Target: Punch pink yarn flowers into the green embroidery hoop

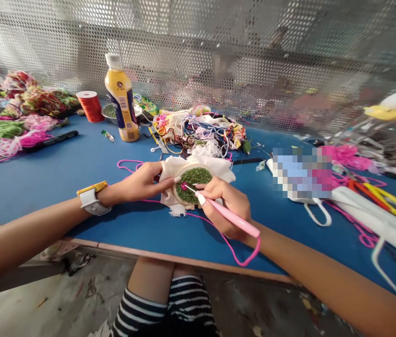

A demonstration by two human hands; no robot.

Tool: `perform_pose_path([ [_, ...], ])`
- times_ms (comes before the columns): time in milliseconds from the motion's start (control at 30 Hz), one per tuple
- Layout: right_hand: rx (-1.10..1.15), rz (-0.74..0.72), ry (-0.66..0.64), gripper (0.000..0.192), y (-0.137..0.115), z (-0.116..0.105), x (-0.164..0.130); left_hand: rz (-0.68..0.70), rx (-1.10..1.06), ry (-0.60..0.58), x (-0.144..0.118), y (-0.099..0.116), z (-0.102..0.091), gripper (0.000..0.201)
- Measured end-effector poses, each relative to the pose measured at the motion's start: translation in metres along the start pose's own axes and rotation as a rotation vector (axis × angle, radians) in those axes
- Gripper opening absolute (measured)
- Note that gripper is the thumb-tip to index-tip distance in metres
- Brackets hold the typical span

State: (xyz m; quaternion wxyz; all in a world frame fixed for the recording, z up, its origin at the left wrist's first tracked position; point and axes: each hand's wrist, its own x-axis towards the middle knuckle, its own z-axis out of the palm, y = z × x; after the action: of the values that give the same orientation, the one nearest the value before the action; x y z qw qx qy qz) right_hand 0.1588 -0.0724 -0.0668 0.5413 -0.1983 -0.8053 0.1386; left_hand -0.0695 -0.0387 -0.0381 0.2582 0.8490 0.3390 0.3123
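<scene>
The left hand (pixel 142 181) pinches the light, stiff embroidery hoop (pixel 193 185) by its rim while the right hand (pixel 226 202) grips the slim pink punch needle (pixel 231 215) pen-like

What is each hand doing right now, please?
Left hand: closed on the edge of the round wooden embroidery hoop with green stitching.
Right hand: closed in a pen grip around the pink plastic punch needle.

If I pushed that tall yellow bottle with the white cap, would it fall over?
Probably yes. The yellow bottle stands upright, tall and narrow on the blue table, so a push near its cap would likely tip it. Being round, it might then roll toward the red thread spool.
</scene>
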Motion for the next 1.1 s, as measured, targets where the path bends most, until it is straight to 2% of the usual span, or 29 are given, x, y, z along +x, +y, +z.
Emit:
perform_pose_path([
  [333, 0.063, 0.06, 0.028, 0.016, -0.002, -0.003, -0.001, -0.004, -0.063, -0.024, -0.001, 0.003, 0.001, 0.028],
  [567, -0.052, 0.054, -0.007, 0.014, -0.003, -0.003, 0.002, -0.023, 0.003, 0.016, -0.001, 0.001, 0.002, 0.038],
  [767, -0.125, 0.041, -0.033, 0.017, -0.005, 0.001, 0.006, 0.034, 0.132, 0.061, -0.002, 0.002, -0.002, 0.039],
  [933, -0.136, 0.114, -0.031, 0.018, -0.003, 0.002, 0.009, 0.012, 0.171, 0.049, -0.004, 0.001, -0.002, 0.033],
  [1100, -0.102, 0.262, -0.05, 0.016, -0.005, 0.0, 0.013, 0.035, 0.135, 0.07, -0.003, 0.005, 0.002, 0.027],
])
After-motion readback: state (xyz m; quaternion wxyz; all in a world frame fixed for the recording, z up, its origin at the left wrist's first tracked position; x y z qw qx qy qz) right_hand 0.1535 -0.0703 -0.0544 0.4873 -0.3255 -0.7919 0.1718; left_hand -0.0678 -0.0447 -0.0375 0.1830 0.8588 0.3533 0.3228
